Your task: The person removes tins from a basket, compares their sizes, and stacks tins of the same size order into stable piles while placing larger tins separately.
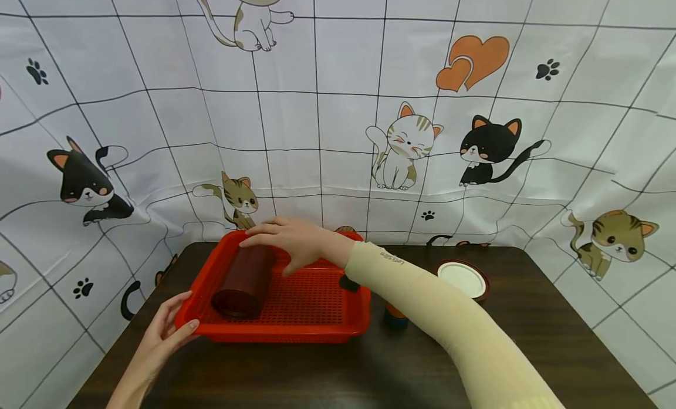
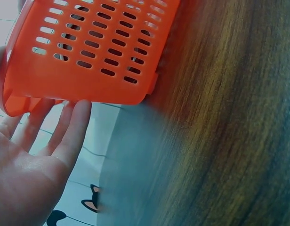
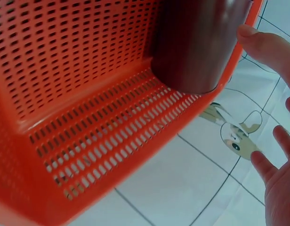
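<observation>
A red perforated plastic basket [image 1: 317,331] stands on the dark table, with a dark brown cylindrical container [image 1: 245,283] lying on its side in the left part. At the basket's front left corner, my left hand [image 1: 165,333] grips the rim, thumb over the top. In the left wrist view the fingers of the left hand [image 2: 39,160] lie against the basket's side [image 2: 65,84]. My right hand [image 1: 293,242] hovers over the basket's far side, fingers spread beside the container. The right wrist view shows the right thumb [image 3: 258,42] close to the container [image 3: 192,52].
A round lid-like piece with a white face and brown rim [image 1: 463,280] lies at the back right of the table [image 1: 296,374]. A small orange and blue object [image 1: 396,319] sits right of the basket, partly behind the sleeve [image 1: 422,303]. A cat-printed white sheet [image 1: 338,121] hangs behind.
</observation>
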Demonstrator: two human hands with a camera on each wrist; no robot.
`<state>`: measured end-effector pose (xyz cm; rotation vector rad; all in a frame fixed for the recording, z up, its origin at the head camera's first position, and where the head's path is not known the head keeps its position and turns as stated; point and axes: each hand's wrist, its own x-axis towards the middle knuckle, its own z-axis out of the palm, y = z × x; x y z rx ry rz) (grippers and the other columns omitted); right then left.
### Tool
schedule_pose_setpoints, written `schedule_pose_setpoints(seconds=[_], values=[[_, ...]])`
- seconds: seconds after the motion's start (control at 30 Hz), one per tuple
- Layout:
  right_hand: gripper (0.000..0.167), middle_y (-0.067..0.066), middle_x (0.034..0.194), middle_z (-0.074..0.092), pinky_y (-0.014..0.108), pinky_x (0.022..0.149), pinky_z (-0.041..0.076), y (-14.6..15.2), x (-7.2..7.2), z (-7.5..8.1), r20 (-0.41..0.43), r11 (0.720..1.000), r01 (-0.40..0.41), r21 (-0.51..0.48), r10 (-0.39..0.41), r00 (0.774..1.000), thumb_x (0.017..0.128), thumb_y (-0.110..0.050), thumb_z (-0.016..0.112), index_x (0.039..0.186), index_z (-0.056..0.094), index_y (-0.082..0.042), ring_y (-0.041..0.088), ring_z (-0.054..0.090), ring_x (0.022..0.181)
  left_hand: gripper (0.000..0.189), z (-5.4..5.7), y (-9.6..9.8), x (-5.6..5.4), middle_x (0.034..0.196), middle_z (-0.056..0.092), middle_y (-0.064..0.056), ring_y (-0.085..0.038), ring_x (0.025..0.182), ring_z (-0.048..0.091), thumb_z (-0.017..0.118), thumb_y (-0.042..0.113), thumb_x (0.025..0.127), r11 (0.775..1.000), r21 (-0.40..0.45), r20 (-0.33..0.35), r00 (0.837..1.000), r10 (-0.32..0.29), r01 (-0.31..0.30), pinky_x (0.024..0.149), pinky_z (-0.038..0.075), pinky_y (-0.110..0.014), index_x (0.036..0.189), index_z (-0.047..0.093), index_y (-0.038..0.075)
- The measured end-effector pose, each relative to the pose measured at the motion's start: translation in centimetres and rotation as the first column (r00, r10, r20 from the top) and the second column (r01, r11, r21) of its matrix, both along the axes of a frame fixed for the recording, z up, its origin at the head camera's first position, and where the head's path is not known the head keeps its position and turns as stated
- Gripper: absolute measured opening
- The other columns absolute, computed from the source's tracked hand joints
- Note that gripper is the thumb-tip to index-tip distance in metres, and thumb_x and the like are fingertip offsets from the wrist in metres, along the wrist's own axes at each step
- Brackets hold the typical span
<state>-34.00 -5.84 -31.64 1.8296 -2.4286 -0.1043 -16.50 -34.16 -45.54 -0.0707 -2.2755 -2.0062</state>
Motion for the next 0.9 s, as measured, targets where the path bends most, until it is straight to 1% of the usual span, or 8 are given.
schedule_pose_setpoints(seconds=[0.1, 0.17, 0.37, 0.53, 0.63, 0.83, 0.9], values=[[0.093, -0.006, 0.164, 0.023, 0.035, 0.114, 0.039, -1.1, -0.2, -0.8, -0.005, 1.0, -0.006, 0.009, 0.006, 1.0, 0.08, -0.045, 0.078, 0.156, 0.025, -0.033, 0.02, 0.026, 0.148, 0.06, 0.0, 0.0, 0.0, 0.129, 0.046, 0.022, 0.007, 0.105, 0.061, 0.055, 0.008, 0.1, 1.0, 0.0, 0.004, 1.0, 0.003, -0.003, 0.08, 0.057, -0.021, 0.152, 0.026, 0.016], [0.094, -0.006, 0.164, 0.023, 0.036, 0.116, 0.037, -1.8, -0.3, -1.3, 0.007, 1.0, -0.011, 0.015, 0.011, 1.0, 0.08, -0.046, 0.079, 0.156, 0.025, -0.033, 0.021, 0.024, 0.149, 0.06, 0.0, 0.0, 0.0, 0.13, 0.047, 0.022, 0.006, 0.106, 0.061, 0.055, 0.008, 0.1, 1.0, 0.003, 0.003, 1.0, 0.002, -0.002, 0.08, 0.057, -0.021, 0.153, 0.026, 0.016], [0.097, -0.005, 0.164, 0.024, 0.039, 0.123, 0.027, -3.7, -0.3, -3.7, 0.043, 0.998, -0.046, 0.048, 0.044, 0.998, 0.078, -0.047, 0.079, 0.157, 0.024, -0.032, 0.021, 0.02, 0.151, 0.06, 0.0, 0.0, 0.1, 0.131, 0.049, 0.022, 0.004, 0.106, 0.063, 0.054, 0.009, 0.101, 1.0, 0.016, 0.001, 1.0, -0.016, 0.016, 0.081, 0.057, -0.021, 0.153, 0.025, 0.016], [0.101, -0.007, 0.164, 0.021, 0.039, 0.125, 0.021, -4.8, 0.0, -5.2, 0.015, 0.995, -0.063, 0.079, 0.062, 0.998, 0.076, -0.052, 0.079, 0.157, 0.022, -0.033, 0.02, 0.019, 0.151, 0.059, 0.0, 0.2, 0.0, 0.13, 0.051, 0.02, 0.002, 0.106, 0.064, 0.054, 0.005, 0.1, 0.999, 0.041, -0.023, 1.0, -0.015, 0.016, 0.081, 0.058, -0.022, 0.152, 0.026, 0.015], [0.103, -0.008, 0.165, 0.019, 0.039, 0.126, 0.019, -5.3, 0.3, -5.7, 0.002, 0.992, -0.074, 0.105, 0.075, 0.997, 0.075, -0.053, 0.079, 0.158, 0.02, -0.034, 0.021, 0.018, 0.152, 0.059, 0.0, 0.3, 0.0, 0.129, 0.051, 0.02, 0.002, 0.105, 0.064, 0.055, 0.004, 0.099, 0.999, 0.041, -0.028, 1.0, -0.008, 0.009, 0.08, 0.058, -0.022, 0.151, 0.027, 0.015], [0.108, -0.01, 0.167, 0.013, 0.04, 0.127, 0.016, -6.0, 0.8, -6.2, -0.004, 0.985, -0.068, 0.157, 0.07, 0.998, 0.074, -0.053, 0.08, 0.158, 0.014, -0.037, 0.02, 0.014, 0.154, 0.06, -0.1, 0.3, 0.0, 0.129, 0.05, 0.022, 0.003, 0.104, 0.064, 0.056, 0.005, 0.099, 1.0, 0.018, -0.019, 1.0, 0.011, -0.011, 0.079, 0.058, -0.022, 0.151, 0.027, 0.014], [0.109, -0.011, 0.167, 0.011, 0.041, 0.127, 0.015, -6.1, 0.8, -6.3, -0.019, 0.983, -0.064, 0.172, 0.068, 0.997, 0.074, -0.054, 0.08, 0.158, 0.012, -0.039, 0.02, 0.013, 0.155, 0.06, -0.1, 0.3, -0.1, 0.128, 0.05, 0.022, 0.003, 0.103, 0.064, 0.056, 0.006, 0.099, 1.0, 0.008, -0.014, 1.0, 0.02, -0.02, 0.079, 0.058, -0.021, 0.151, 0.027, 0.015]])
